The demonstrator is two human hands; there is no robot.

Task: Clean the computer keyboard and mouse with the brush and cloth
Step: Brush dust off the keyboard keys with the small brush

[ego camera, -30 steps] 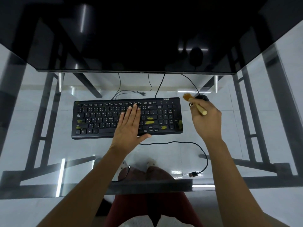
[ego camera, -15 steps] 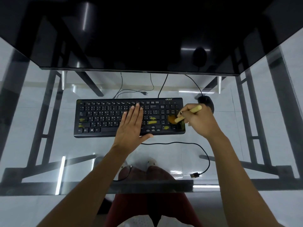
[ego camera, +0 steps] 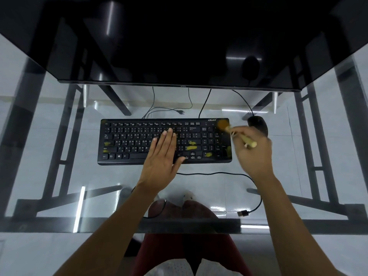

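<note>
Two hands are seen over a glass desk [ego camera: 49, 176], and the sweep runs left to right. At centre frame a black keyboard [ego camera: 139, 141] is laid flat, its long axis running left to right across the picture, its lettered front edge turned toward the lower frame. Yellow smears are spotted on its left keys and again right of centre. The left hand [ego camera: 162, 158] is pressed flat on the middle keys, fingers extended and held together, thumb spread toward the lower right, nothing gripped. Further right, the brush [ego camera: 235, 134] is held in the right hand [ego camera: 253, 154], fingers curled tightly around its pale wooden handle. Its long axis is slanted from lower right to upper left, with the orange bristles, blurred, pointed at the keyboard's upper right corner and seen over it. Just beyond the right hand, right of the keyboard, the black mouse [ego camera: 257, 124] is partly hidden. A dark monitor [ego camera: 179, 36] is stretched across the upper frame.
</note>
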